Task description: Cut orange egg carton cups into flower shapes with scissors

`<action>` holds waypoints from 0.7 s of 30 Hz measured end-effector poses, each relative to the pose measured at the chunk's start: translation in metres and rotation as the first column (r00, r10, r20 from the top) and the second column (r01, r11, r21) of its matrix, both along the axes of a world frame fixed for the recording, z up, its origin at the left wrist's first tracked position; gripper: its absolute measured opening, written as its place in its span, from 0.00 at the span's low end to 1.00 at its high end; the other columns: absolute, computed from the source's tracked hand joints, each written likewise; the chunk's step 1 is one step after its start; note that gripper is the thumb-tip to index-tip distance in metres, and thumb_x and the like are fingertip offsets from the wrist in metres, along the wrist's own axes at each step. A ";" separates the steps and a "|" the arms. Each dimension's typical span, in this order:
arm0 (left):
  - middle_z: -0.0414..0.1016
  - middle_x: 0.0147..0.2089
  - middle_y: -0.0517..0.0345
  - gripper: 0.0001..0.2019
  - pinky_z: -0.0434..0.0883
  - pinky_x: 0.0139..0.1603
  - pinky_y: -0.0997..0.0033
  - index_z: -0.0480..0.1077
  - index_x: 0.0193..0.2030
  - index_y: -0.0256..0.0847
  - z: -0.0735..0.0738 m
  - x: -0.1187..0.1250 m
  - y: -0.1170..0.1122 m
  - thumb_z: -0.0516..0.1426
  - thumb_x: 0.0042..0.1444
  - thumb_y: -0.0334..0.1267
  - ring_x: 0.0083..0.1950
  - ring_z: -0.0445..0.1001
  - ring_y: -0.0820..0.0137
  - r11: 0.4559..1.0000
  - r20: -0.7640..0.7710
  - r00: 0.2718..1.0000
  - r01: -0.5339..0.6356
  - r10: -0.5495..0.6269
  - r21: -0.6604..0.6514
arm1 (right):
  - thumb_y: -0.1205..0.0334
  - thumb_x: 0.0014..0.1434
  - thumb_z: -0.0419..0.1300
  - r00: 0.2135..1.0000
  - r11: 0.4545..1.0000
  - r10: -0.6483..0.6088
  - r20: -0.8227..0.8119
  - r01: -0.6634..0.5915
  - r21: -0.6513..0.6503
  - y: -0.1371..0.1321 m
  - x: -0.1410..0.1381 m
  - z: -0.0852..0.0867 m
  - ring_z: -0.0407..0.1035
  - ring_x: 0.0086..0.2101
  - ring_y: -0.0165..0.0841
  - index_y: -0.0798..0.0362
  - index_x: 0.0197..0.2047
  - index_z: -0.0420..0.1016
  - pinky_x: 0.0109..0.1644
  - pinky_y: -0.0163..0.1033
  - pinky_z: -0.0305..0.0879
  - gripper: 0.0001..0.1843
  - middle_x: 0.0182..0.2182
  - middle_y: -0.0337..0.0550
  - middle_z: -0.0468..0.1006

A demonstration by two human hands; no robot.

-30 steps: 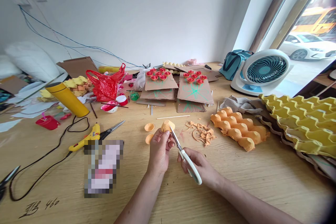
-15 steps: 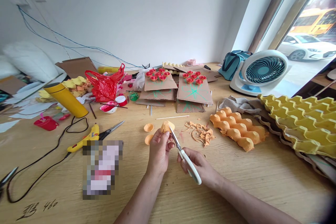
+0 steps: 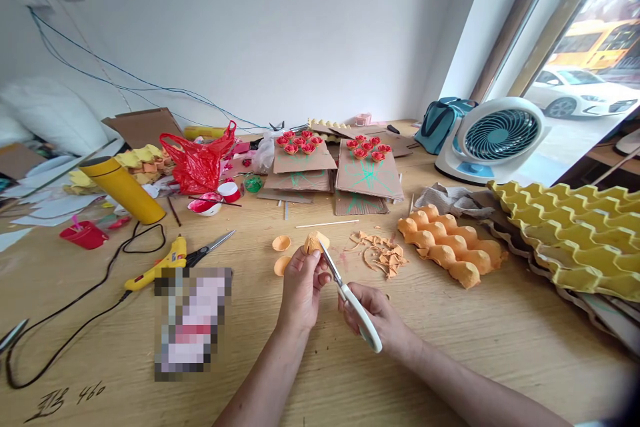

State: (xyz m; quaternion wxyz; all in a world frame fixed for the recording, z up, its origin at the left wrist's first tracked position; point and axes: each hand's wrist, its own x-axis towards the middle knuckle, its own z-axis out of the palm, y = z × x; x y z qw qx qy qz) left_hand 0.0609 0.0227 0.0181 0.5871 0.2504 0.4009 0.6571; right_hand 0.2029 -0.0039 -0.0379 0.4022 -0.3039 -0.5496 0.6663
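Observation:
In the middle of the view, my left hand (image 3: 301,287) pinches an orange egg carton cup (image 3: 317,240) between thumb and fingers. My right hand (image 3: 373,313) is closed round the handles of white-handled scissors (image 3: 361,320). Their blades lie against the right side of the cup. Two cut orange cups, an upper one (image 3: 281,243) and a lower one (image 3: 283,265), rest on the table just left of the held cup. To the right lies a heap of orange trimmings (image 3: 384,253), with an orange egg carton piece (image 3: 453,243) beyond it.
Yellow egg trays (image 3: 565,233) are stacked at the right, below a white fan (image 3: 493,140). Cardboard with red flowers (image 3: 369,173) stands at the back. On the left are a yellow glue gun (image 3: 160,265) with its cord, black scissors (image 3: 210,249) and a yellow bottle (image 3: 125,190).
The whole view has shifted slightly, so things sit a little farther left. Both hands keep their hold on the cup and the scissors, with hardly any movement between them.

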 end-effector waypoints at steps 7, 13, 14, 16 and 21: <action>0.68 0.28 0.65 0.13 0.63 0.22 0.82 0.71 0.32 0.39 -0.001 0.000 0.000 0.68 0.44 0.41 0.26 0.64 0.79 1.000 -0.001 1.000 -0.002 0.002 -0.010 | 0.38 0.61 0.61 0.996 0.999 -0.036 0.083 0.033 0.030 0.000 0.002 -0.005 0.50 0.19 0.23 0.53 0.28 0.65 0.22 0.31 0.47 0.26 0.18 0.31 0.61; 0.68 0.27 0.65 0.12 0.63 0.22 0.82 0.70 0.31 0.38 -0.004 -0.001 0.000 0.67 0.45 0.40 0.26 0.64 0.79 1.000 0.008 1.000 0.003 -0.003 -0.009 | 0.43 0.60 0.64 0.988 0.996 -0.074 0.137 0.067 0.055 0.000 0.003 -0.002 0.50 0.19 0.23 0.53 0.27 0.64 0.22 0.31 0.46 0.24 0.18 0.30 0.60; 0.68 0.27 0.65 0.12 0.63 0.22 0.82 0.70 0.31 0.38 -0.003 -0.001 0.000 0.67 0.45 0.40 0.26 0.64 0.79 1.000 0.009 1.000 0.005 -0.005 -0.007 | 0.43 0.60 0.64 0.988 0.996 -0.068 0.139 0.061 0.058 0.000 0.003 -0.001 0.50 0.19 0.23 0.53 0.27 0.64 0.22 0.31 0.47 0.23 0.18 0.30 0.60; 0.68 0.28 0.65 0.12 0.64 0.21 0.82 0.70 0.31 0.38 -0.002 -0.002 -0.001 0.67 0.45 0.40 0.26 0.64 0.79 1.000 0.010 1.000 0.010 -0.010 -0.001 | 0.44 0.60 0.64 0.989 0.998 -0.048 0.138 0.040 0.055 0.000 0.002 0.001 0.51 0.20 0.24 0.53 0.28 0.64 0.23 0.31 0.48 0.23 0.18 0.30 0.61; 0.68 0.27 0.64 0.12 0.65 0.21 0.82 0.70 0.32 0.38 -0.001 -0.003 -0.001 0.67 0.45 0.40 0.26 0.65 0.79 1.000 0.014 1.000 0.019 -0.019 0.003 | 0.42 0.61 0.62 0.993 0.999 -0.027 0.113 0.023 0.038 0.000 0.002 0.000 0.53 0.20 0.24 0.53 0.30 0.65 0.24 0.31 0.51 0.23 0.19 0.31 0.62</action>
